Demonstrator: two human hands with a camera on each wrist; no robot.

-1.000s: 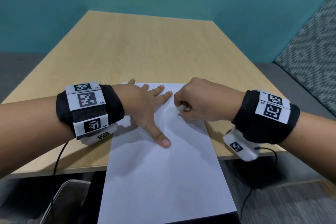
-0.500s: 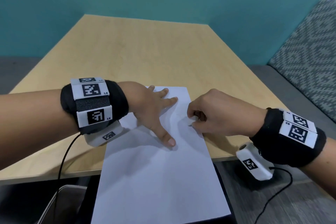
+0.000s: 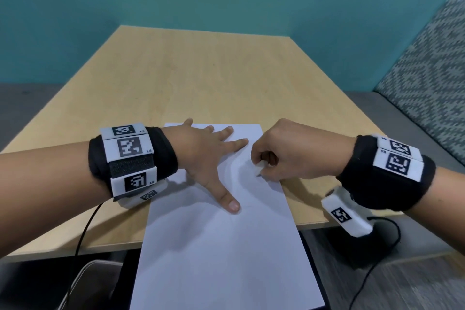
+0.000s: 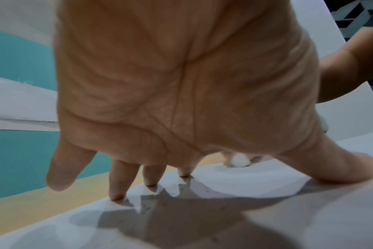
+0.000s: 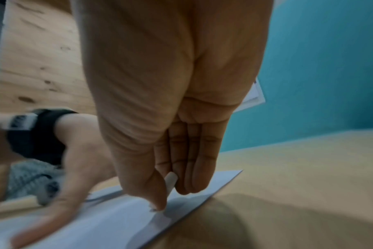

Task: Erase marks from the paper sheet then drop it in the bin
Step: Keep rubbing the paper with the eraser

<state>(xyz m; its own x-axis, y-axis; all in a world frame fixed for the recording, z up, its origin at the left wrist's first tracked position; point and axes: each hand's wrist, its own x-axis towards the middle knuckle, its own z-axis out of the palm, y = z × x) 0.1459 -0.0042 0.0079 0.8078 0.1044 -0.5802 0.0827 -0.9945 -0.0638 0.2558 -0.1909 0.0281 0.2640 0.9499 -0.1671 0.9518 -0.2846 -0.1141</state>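
A white paper sheet [image 3: 221, 246] lies on the wooden table [image 3: 201, 78], its near half hanging past the front edge. My left hand [image 3: 214, 158] presses flat on the sheet's upper left with straight, spread fingers [image 4: 117, 185]. My right hand [image 3: 281, 156] is curled and pinches a small white eraser [image 3: 261, 165], whose tip touches the sheet near its right edge beside a faint dark mark [image 3: 258, 175]. In the right wrist view the eraser [image 5: 170, 180] shows between thumb and fingers on the paper sheet [image 5: 109, 219]. In the left wrist view the eraser [image 4: 238, 160] peeks out past my palm.
A bin's pale rim [image 3: 85, 282] shows under the table at lower left. A patterned grey seat [image 3: 432, 78] stands at the right. Teal wall lies behind the table. Cables hang from both wrist units.
My right hand with the eraser has shifted slightly along the sheet's right side. The left hand stays pressed on the paper. The head view has tilted a little.
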